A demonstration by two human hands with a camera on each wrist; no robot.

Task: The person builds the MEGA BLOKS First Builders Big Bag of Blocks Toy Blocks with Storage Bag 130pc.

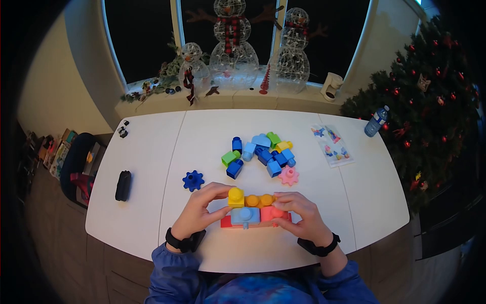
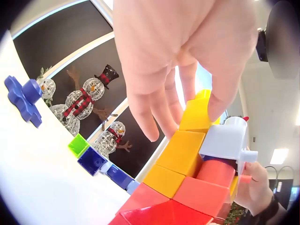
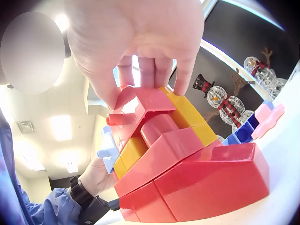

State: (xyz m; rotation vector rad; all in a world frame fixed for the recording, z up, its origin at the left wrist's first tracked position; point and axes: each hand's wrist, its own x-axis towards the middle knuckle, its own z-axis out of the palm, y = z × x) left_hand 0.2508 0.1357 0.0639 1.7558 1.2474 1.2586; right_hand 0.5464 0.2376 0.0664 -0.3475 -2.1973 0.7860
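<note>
A built stack of toy building blocks stands on the white table in front of the person, with red blocks point(image 3: 211, 187) forming its bottom. My left hand point(image 1: 202, 210) pinches a yellow block point(image 2: 197, 115) at the stack's upper left, thumb on the near side. Just below that thumb sits a light blue block point(image 1: 245, 216) with a side peg. At the other end, my right hand point(image 1: 304, 215) grips the top, its thumb on a coral block point(image 3: 150, 101) with a red peg and its fingers at the far side. Orange blocks point(image 1: 259, 201) run along the back between both hands.
Beyond the stack lie several loose blue, green and yellow blocks point(image 1: 266, 154). A pink gear piece point(image 1: 289, 175) and a dark blue one point(image 1: 193, 180) flank them. Farther out are a black case point(image 1: 123, 186), a picture sheet point(image 1: 331, 145) and a water bottle point(image 1: 376, 121).
</note>
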